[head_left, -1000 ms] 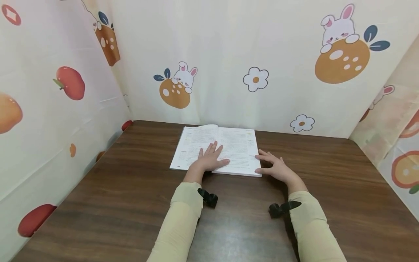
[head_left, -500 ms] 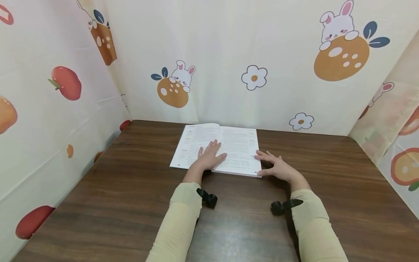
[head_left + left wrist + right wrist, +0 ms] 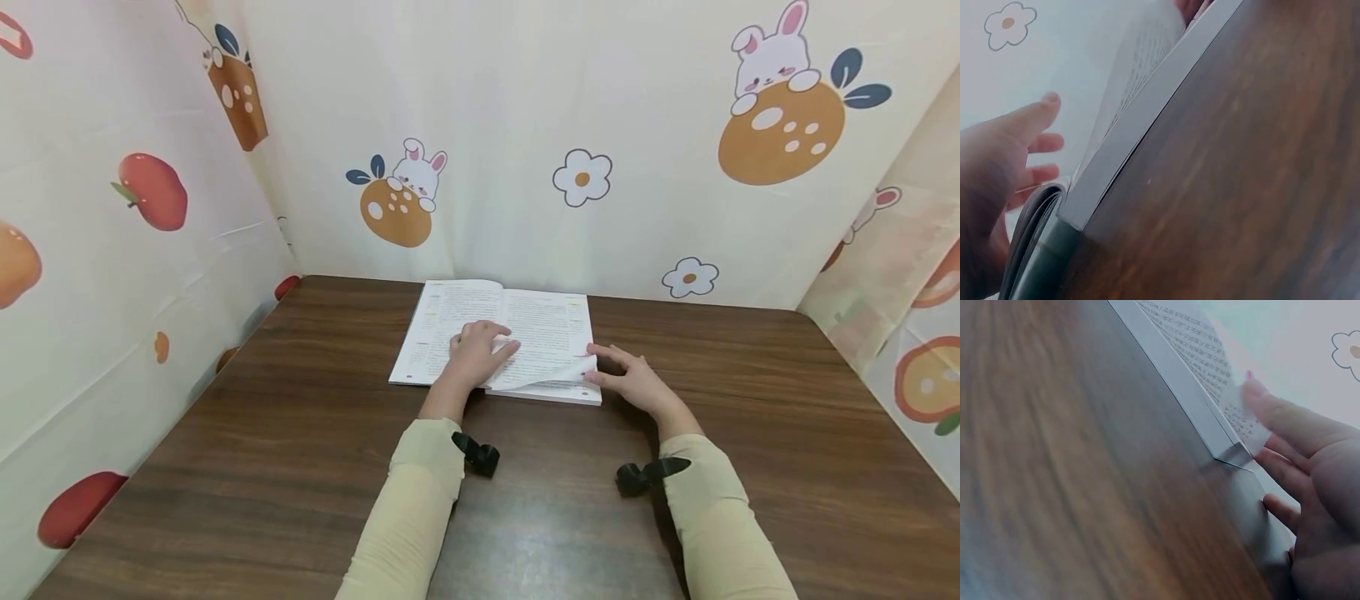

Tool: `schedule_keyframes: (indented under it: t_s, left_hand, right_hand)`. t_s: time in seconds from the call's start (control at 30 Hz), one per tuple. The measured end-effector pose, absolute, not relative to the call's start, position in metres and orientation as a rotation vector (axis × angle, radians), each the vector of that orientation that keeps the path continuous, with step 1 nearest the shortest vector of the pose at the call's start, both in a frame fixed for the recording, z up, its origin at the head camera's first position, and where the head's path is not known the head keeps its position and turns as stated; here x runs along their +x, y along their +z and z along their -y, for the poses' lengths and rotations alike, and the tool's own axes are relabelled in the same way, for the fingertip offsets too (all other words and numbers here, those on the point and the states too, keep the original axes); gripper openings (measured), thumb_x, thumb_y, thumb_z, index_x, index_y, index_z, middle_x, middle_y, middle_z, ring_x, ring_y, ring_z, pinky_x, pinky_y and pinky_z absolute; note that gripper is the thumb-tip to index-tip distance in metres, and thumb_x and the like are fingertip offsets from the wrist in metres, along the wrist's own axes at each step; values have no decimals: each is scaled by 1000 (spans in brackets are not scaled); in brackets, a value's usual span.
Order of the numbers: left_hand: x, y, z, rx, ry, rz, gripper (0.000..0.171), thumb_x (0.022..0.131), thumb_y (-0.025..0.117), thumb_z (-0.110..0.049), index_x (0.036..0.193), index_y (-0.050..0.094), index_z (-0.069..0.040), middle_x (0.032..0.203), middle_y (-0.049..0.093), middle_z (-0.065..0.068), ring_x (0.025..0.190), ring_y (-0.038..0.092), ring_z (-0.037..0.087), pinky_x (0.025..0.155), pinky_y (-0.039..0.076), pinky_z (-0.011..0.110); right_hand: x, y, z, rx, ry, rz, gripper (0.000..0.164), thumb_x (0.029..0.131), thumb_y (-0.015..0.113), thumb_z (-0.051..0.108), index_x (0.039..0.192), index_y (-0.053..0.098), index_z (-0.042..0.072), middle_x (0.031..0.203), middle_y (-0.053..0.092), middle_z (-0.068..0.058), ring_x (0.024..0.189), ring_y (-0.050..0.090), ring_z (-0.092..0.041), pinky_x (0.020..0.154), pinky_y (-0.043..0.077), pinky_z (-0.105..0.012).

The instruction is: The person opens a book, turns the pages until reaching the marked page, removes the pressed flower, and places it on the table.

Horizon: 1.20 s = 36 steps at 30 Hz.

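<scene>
An open book [image 3: 546, 321] with printed white pages lies near the table's far edge. The near right corner of a page [image 3: 566, 367] is lifted and bent upward. My right hand [image 3: 636, 384] pinches that page at its right edge between thumb and fingers; in the right wrist view the thumb [image 3: 1263, 403] lies on the page's upper face. Over the inner part of the left page is my left hand [image 3: 474, 357], its fingers loosely bent and thumb pointing right. The left wrist view has the left hand [image 3: 1007, 153] above the pages beside the spine, holding nothing.
The brown wooden table [image 3: 300, 450] spreads around the book. A pale curtain [image 3: 510, 100] printed with rabbits, fruit and flowers hangs right behind and at both sides. A black wrist strap camera [image 3: 477, 455] sits on the left wrist, another strap camera [image 3: 651, 476] on the right.
The right hand has taken hold of the page's edge and lifted its near corner, where the page lay flat before. The left hand's fingers have bent from a flat spread.
</scene>
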<state>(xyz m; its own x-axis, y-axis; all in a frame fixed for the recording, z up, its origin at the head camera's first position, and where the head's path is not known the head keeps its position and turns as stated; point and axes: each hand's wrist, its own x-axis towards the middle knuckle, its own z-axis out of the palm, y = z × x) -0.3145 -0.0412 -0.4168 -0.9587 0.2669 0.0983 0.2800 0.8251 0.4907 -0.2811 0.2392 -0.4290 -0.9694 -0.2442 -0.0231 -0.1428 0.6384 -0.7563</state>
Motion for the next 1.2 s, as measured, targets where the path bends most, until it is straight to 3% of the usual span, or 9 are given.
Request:
schedule_keyframes:
  t_s: [0.17, 0.37, 0.47, 0.6, 0.7, 0.83, 0.97, 1.07, 1.2]
  left_hand:
    - [-313, -414, 36, -667, -686, 2798, 46, 86, 53, -58, 112, 65, -21, 116, 56, 0, 115, 42, 21, 94, 30, 46]
    - [-308, -410, 26, -862, -630, 2786, 63, 65, 65, -71, 103, 65, -22, 110, 56, -4, 106, 43, 16, 91, 32, 41]
    - [-306, -411, 24, -885, -596, 2793, 58, 65, 67, -70, 99, 65, -23, 109, 56, -5, 107, 42, 15, 91, 31, 40]
    - [-307, -412, 23, -889, -528, 2770, 38, 77, 64, -60, 95, 68, -27, 103, 56, -7, 103, 43, 14, 90, 32, 39]
    - [-307, -414, 23, -898, -496, 2737, 27, 85, 60, -49, 96, 71, -26, 100, 56, -7, 101, 45, 14, 89, 33, 40]
    - [-308, -415, 24, -893, -548, 2695, 25, 88, 59, -37, 101, 71, -20, 103, 60, -5, 102, 48, 16, 89, 34, 41]
    - [-311, -415, 28, -769, -881, 2716, 40, 85, 58, -26, 124, 58, -17, 114, 62, 3, 110, 50, 22, 92, 36, 40]
    - [-314, -415, 34, -573, -1288, 2664, 69, 79, 60, -17, 142, 35, -27, 121, 59, 11, 114, 51, 25, 93, 39, 40]
    - [-316, -410, 44, -394, -1701, 2417, 91, 74, 60, -5, 146, 16, -40, 113, 57, 15, 103, 53, 23, 86, 42, 36]
  right_hand:
    - [-281, -428, -234, -204, -1283, -2741, 70, 81, 60, 56, 136, 45, 14, 141, 39, -19, 133, 25, -39, 105, -4, -59]
    - [-281, -429, -223, -5, -1356, -2772, 77, 77, 56, 67, 133, 48, 14, 137, 45, -14, 130, 32, -35, 102, 24, -56]
    - [-280, -428, -217, 42, -1369, -2829, 75, 79, 56, 65, 129, 51, 11, 133, 50, -14, 129, 34, -35, 105, 15, -55]
    - [-280, -427, -214, 25, -1379, -2876, 70, 82, 55, 61, 129, 52, 9, 132, 51, -15, 129, 32, -37, 105, -4, -56]
    - [-281, -429, -216, -26, -1433, -2859, 67, 87, 53, 56, 132, 48, 8, 135, 47, -16, 131, 30, -36, 104, -8, -57]
    - [-283, -431, -220, -95, -1440, -2817, 59, 93, 50, 44, 138, 42, 7, 142, 37, -19, 134, 23, -37, 103, -12, -57]
    - [-283, -432, -224, -169, -1274, -2822, 55, 92, 56, 31, 140, 40, 8, 146, 30, -20, 135, 19, -40, 103, -11, -58]
    - [-284, -433, -226, -250, -1197, -2841, 58, 89, 62, 26, 140, 40, 7, 149, 26, -17, 136, 16, -40, 101, -10, -62]
    - [-284, -431, -225, -272, -1193, -2845, 58, 87, 64, 22, 139, 41, 7, 149, 26, -15, 136, 15, -39, 101, -10, -63]
